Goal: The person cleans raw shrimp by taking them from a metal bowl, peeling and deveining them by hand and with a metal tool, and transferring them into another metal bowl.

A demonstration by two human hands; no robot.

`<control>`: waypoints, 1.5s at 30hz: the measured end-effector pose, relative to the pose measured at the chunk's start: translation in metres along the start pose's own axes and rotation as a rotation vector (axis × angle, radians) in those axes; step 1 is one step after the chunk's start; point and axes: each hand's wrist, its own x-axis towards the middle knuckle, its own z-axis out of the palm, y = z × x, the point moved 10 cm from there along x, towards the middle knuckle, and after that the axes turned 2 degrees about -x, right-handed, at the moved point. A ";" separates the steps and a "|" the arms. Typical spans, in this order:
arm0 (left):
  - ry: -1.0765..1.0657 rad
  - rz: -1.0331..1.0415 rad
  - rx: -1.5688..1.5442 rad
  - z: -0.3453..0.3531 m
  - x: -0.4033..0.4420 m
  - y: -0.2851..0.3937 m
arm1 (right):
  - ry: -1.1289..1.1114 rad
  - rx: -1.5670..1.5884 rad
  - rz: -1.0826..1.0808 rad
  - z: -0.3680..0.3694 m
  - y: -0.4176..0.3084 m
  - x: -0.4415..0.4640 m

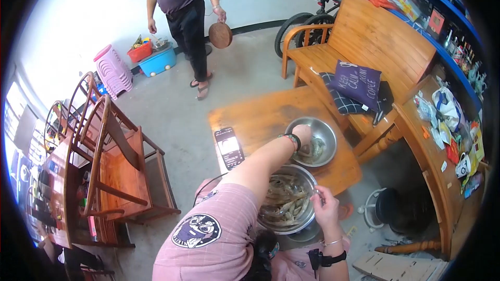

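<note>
My left hand point(302, 134) reaches over the far steel bowl point(333, 136), its fingers pointing down and mostly hidden. A few greyish, peeled-looking shrimp point(316, 149) lie in that bowl. Nearer to me, a larger steel bowl point(312, 176) is full of whole shrimp point(284, 200). At its right rim, my right hand point(326, 207) has its fingers closed on a small metal tool point(316, 192), mostly covered by the fingers. A phone point(228, 148) with a lit screen lies on the wooden table point(260, 117), left of the bowls.
Another person point(185, 15) stands beyond the table, holding a round wooden board point(220, 35). A wooden bench point(359, 36) with a purple cushion point(357, 84) is at the right. Wooden chairs point(122, 166) stand at the left. A cluttered side table point(411, 119) is at far right.
</note>
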 end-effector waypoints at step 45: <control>0.083 -0.208 -1.877 -0.041 -0.280 0.055 | -0.036 0.757 0.466 0.054 0.025 -0.023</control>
